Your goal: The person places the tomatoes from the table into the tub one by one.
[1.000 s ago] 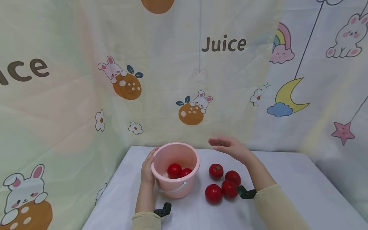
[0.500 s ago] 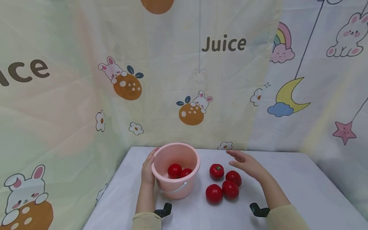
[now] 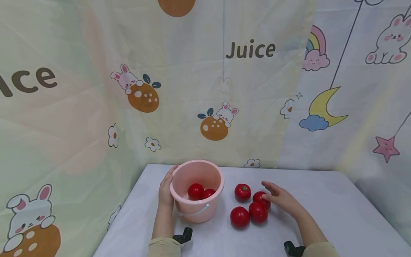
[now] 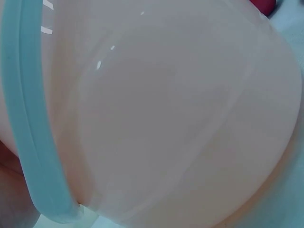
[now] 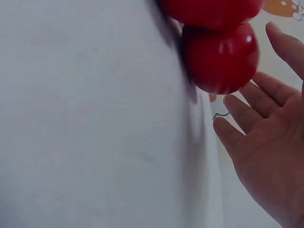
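Observation:
A pink bucket (image 3: pixel 205 171) stands on the table with several tomatoes in view around it. Two tomatoes (image 3: pixel 195 191) lie inside it. My left hand (image 3: pixel 165 194) holds the bucket's left side, its fingers following the rim; the left wrist view is mostly bucket wall (image 4: pixel 166 114). Right of the bucket, several tomatoes sit in a group. Spread fingers of my right hand (image 3: pixel 285 202) are beside the far right tomato (image 3: pixel 258 198). In the right wrist view that hand (image 5: pixel 268 152) has its palm towards a tomato (image 5: pixel 221 59); contact is unclear.
The bucket's pale handle (image 3: pixel 196 213) hangs down at its front. One tomato (image 3: pixel 242 192) shows its green stem end; another tomato (image 3: pixel 239 217) lies nearest the front. A printed cloth (image 3: pixel 179 125) rises behind the white table (image 3: pixel 321 203).
My right hand has moved from above and beyond the loose tomatoes, right and then down, to beside the far right one. The left hand and the bucket have stayed put.

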Tool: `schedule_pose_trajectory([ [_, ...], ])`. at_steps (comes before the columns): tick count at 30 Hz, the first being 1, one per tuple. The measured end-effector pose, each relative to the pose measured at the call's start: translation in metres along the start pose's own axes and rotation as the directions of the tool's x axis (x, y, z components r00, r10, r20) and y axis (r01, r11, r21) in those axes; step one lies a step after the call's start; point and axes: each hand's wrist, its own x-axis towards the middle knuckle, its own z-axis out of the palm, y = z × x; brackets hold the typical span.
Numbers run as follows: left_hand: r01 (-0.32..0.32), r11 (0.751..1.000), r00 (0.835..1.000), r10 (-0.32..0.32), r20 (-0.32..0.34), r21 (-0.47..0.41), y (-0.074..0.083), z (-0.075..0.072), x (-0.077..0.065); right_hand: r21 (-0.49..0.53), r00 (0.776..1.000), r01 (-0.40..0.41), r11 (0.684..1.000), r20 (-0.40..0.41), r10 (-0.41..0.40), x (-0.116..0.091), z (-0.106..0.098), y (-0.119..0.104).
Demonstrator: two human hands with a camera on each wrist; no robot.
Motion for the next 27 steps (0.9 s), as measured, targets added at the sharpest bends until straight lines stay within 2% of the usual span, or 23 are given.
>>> schedule_pose_trajectory([
  [5,-0.014,1.0,1.0,0.014,0.0,0.003,0.001,0.0,0.0,0.015,1.0,-0.008,1.0,-0.001,0.008,-0.001,0.006,0.007],
  [11,0.001,1.0,1.0,-0.001,-0.008,-0.011,0.001,0.0,-0.001,0.004,1.0,-0.022,1.0,0.004,0.022,-0.003,0.012,0.015],
  [19,0.02,0.999,1.0,-0.02,0.002,-0.025,0.0,0.003,0.0,0.035,1.0,-0.004,0.999,-0.008,0.004,-0.009,0.014,0.024],
  [27,0.021,0.999,1.0,-0.021,-0.006,-0.03,0.001,0.002,-0.001,0.058,1.0,0.005,0.998,-0.018,-0.004,-0.006,0.017,0.029],
])
